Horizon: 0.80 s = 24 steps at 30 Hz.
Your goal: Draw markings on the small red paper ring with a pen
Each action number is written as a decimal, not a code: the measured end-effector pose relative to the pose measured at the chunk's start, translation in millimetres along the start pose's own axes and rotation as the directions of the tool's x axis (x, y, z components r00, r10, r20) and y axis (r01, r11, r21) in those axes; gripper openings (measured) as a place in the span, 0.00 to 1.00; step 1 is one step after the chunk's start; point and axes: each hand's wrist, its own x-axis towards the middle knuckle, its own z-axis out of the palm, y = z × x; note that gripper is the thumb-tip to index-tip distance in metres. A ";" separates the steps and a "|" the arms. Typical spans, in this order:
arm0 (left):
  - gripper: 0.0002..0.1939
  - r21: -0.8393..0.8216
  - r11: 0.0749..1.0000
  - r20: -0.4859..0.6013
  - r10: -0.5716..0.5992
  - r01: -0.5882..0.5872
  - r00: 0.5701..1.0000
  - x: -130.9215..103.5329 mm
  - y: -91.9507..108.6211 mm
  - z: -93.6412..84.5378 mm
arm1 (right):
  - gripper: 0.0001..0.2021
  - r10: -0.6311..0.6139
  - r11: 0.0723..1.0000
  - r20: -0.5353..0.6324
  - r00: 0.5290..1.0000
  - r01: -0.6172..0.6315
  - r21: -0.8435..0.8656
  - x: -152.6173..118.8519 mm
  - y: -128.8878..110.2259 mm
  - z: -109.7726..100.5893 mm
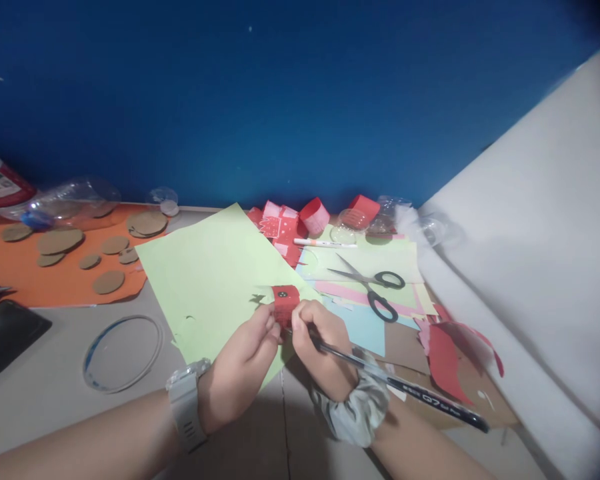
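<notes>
Between my hands is a small red paper piece [287, 305] with a dark drawn mark near its top and a pale edge at upper left. My left hand [240, 363] pinches its lower left side; a watch is on that wrist. My right hand [327, 347] is closed on a black gel pen [425, 397], whose rear end points to the lower right, and its fingertips meet the paper's right side. The pen's tip is hard to make out near the paper. Light green paper [195, 267] lies just beyond and under my hands.
Black-handled scissors [367, 283] lie blades apart on stacked paper at right. Red paper rings [315, 217] and a white marker [325, 243] sit behind. Cardboard discs [60, 241] rest on orange paper [80, 287] at left, near a ring [86, 360] and a phone [10, 337].
</notes>
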 end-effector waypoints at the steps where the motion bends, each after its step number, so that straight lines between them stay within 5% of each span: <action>1: 0.11 0.003 1.000 -0.007 -0.008 0.008 1.000 -0.3 0.0 0.0 | 0.12 -0.015 1.000 0.022 1.000 0.015 0.002 0.3 -0.2 -0.6; 7: 0.12 -0.020 0.999 -0.003 -0.036 0.036 0.999 -1.4 -1.1 0.9 | 0.12 -0.036 0.999 0.004 0.999 0.036 0.033 -0.6 2.5 -0.1; 17: 0.14 -0.318 0.941 0.005 -0.120 0.115 0.993 0.2 4.8 3.1 | 0.09 -0.044 0.977 -0.147 0.988 0.073 0.199 -8.2 6.7 7.5; 24: 0.09 -0.352 0.936 0.008 0.015 -0.011 1.000 0.4 4.7 3.6 | 0.09 -0.088 0.962 -0.150 0.985 0.124 0.245 -8.2 8.3 6.0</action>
